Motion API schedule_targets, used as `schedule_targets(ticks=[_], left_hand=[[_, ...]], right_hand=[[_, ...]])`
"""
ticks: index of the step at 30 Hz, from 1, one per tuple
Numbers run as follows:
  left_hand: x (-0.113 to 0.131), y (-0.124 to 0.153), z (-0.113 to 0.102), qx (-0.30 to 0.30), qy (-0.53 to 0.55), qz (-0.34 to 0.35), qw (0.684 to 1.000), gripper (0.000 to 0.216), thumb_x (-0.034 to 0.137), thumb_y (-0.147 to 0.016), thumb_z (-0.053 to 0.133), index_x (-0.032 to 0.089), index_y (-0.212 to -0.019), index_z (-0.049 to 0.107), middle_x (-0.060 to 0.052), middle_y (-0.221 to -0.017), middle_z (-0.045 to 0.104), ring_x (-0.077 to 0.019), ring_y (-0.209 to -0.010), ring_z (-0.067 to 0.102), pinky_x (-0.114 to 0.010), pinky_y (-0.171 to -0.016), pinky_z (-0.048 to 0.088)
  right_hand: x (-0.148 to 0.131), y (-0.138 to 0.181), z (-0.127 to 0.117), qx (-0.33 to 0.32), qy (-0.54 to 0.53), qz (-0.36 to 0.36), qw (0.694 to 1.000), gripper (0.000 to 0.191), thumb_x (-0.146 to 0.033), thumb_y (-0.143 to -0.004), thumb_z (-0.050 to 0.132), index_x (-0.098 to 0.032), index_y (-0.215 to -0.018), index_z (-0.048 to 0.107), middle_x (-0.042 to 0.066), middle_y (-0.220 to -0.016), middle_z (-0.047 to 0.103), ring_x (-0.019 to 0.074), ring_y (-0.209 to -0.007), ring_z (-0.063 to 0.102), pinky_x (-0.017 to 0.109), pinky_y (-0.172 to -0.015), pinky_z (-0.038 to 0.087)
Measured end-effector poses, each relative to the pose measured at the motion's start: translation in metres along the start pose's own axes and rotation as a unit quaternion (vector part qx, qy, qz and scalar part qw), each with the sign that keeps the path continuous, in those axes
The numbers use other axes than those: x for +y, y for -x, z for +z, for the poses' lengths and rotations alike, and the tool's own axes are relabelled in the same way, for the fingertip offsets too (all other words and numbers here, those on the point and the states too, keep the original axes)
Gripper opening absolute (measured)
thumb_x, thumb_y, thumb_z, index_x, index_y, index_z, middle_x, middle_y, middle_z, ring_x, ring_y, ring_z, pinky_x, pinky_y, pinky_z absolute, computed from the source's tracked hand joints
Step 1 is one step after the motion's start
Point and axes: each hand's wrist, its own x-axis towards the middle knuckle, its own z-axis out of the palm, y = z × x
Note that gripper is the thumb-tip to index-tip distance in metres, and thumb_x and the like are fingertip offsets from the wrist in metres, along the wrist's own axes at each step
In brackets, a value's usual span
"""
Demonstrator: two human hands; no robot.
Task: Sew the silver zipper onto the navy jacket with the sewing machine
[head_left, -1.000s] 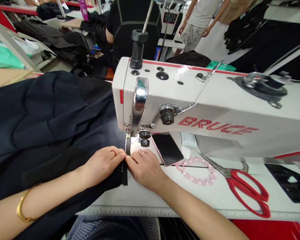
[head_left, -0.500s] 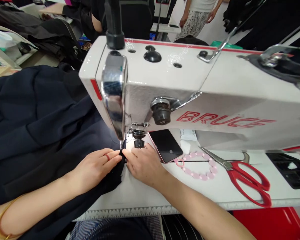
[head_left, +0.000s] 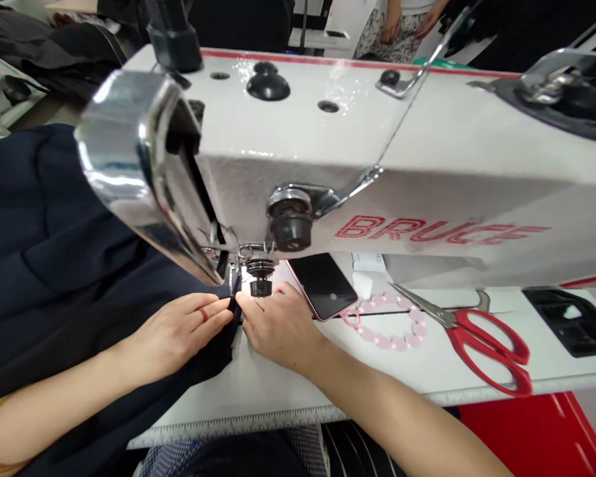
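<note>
A dark navy garment (head_left: 104,278) spreads to the left of a white sewing machine (head_left: 298,142), with its edge running under the machine head. A zipper (head_left: 232,281) with metal teeth shows on that edge, just in front of the presser area. My left hand (head_left: 183,331) pinches the fabric edge near the zipper, thumb and fingers together. My right hand (head_left: 281,326) is closed at the same edge from the right, its fingertips almost meeting the left ones. The needle and presser foot are mostly hidden behind the machine head.
Right of my hands lie a phone (head_left: 324,286), a pink beaded bracelet (head_left: 390,341) and red-handled scissors (head_left: 491,351). A ruler strip (head_left: 258,423) runs along the table's front edge. Behind the machine, a person in patterned trousers (head_left: 385,30) stands with hands lowered.
My viewpoint has shifted, so the machine head appears larger and further left. Both hands keep their hold at the fabric edge, with little visible movement against the garment.
</note>
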Motion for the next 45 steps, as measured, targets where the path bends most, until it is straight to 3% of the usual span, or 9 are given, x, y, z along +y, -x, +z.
schedule_targets(ticks=[7,13,16,21,23,27,34,39,45], left_hand=[[0.002,0.013,0.004,-0.008,-0.034,-0.002,0.999,0.028,0.015,-0.089,0.038,0.017,-0.113,0.053,-0.004,-0.104,0.063,-0.0171,-0.1,0.057,-0.029,-0.091,0.047],[0.003,0.007,0.003,-0.006,-0.022,-0.002,1.0,0.03,0.017,-0.09,0.037,0.02,-0.116,0.05,-0.003,-0.102,0.064,-0.0158,-0.096,0.058,-0.028,-0.09,0.047],[0.005,-0.002,0.0,-0.006,-0.015,-0.007,1.0,0.027,0.019,-0.091,0.034,0.02,-0.111,0.053,-0.002,-0.095,0.065,-0.0148,-0.09,0.059,-0.027,-0.086,0.048],[0.007,-0.011,-0.004,-0.038,-0.012,-0.017,0.999,0.029,0.018,-0.093,0.029,0.016,-0.093,0.058,-0.002,-0.085,0.065,-0.0127,-0.081,0.058,-0.023,-0.073,0.048],[0.007,-0.011,-0.005,-0.048,-0.009,-0.027,0.998,0.029,0.017,-0.093,0.029,0.016,-0.088,0.058,-0.001,-0.076,0.063,-0.0122,-0.076,0.057,-0.023,-0.07,0.046],[0.007,-0.009,-0.007,-0.069,-0.027,-0.059,0.995,0.024,0.011,-0.09,0.032,0.014,-0.09,0.056,0.001,-0.059,0.057,-0.0135,-0.074,0.054,-0.027,-0.07,0.041],[-0.001,-0.004,-0.003,-0.029,-0.043,-0.052,0.997,0.017,0.016,-0.088,0.042,0.017,-0.093,0.059,-0.001,-0.096,0.066,-0.0143,-0.084,0.054,-0.032,-0.08,0.038],[-0.003,-0.006,-0.002,-0.048,-0.064,-0.054,0.995,0.02,0.018,-0.088,0.042,0.018,-0.093,0.061,-0.002,-0.094,0.066,-0.0151,-0.083,0.054,-0.035,-0.08,0.039],[-0.009,-0.012,0.001,-0.05,-0.085,-0.061,0.993,0.023,0.021,-0.089,0.04,0.019,-0.09,0.063,-0.002,-0.093,0.066,-0.0156,-0.082,0.054,-0.035,-0.077,0.039]], right_hand=[[0.001,0.001,-0.001,0.005,-0.001,-0.015,1.0,0.015,-0.019,-0.083,0.039,-0.017,-0.084,0.054,-0.002,-0.062,0.058,0.0129,-0.054,0.048,0.031,-0.06,0.019],[-0.001,0.001,0.001,0.03,-0.006,0.0,1.0,0.017,-0.022,-0.085,0.039,-0.018,-0.079,0.054,-0.003,-0.058,0.056,0.0115,-0.051,0.046,0.031,-0.06,0.02],[-0.001,0.0,0.0,0.054,0.012,0.006,0.998,0.024,-0.028,-0.089,0.037,-0.018,-0.076,0.054,-0.002,-0.059,0.055,0.0129,-0.053,0.046,0.031,-0.06,0.022],[-0.001,-0.005,-0.002,0.061,0.0,-0.015,0.998,0.022,-0.026,-0.089,0.039,-0.016,-0.104,0.053,0.008,-0.1,0.059,0.0203,-0.091,0.05,0.032,-0.069,0.033],[-0.001,-0.006,-0.001,0.052,-0.019,-0.029,0.998,0.023,-0.023,-0.09,0.038,-0.016,-0.108,0.052,0.008,-0.101,0.059,0.021,-0.098,0.048,0.033,-0.076,0.034],[-0.001,-0.005,0.002,0.044,-0.036,-0.036,0.998,0.02,-0.022,-0.09,0.039,-0.016,-0.09,0.058,0.006,-0.089,0.061,0.0196,-0.088,0.049,0.034,-0.074,0.035],[0.001,-0.002,0.002,0.064,-0.017,-0.099,0.993,0.015,-0.016,-0.088,0.044,-0.017,-0.089,0.06,0.003,-0.093,0.065,0.0157,-0.085,0.053,0.03,-0.069,0.035],[0.0,-0.004,0.0,0.074,-0.025,-0.105,0.991,0.015,-0.015,-0.086,0.045,-0.015,-0.087,0.06,0.003,-0.09,0.066,0.0154,-0.081,0.053,0.03,-0.066,0.034],[0.002,-0.01,0.002,0.031,-0.016,-0.072,0.997,0.019,-0.016,-0.087,0.042,-0.016,-0.083,0.061,0.004,-0.08,0.064,0.0163,-0.077,0.052,0.029,-0.066,0.034]])
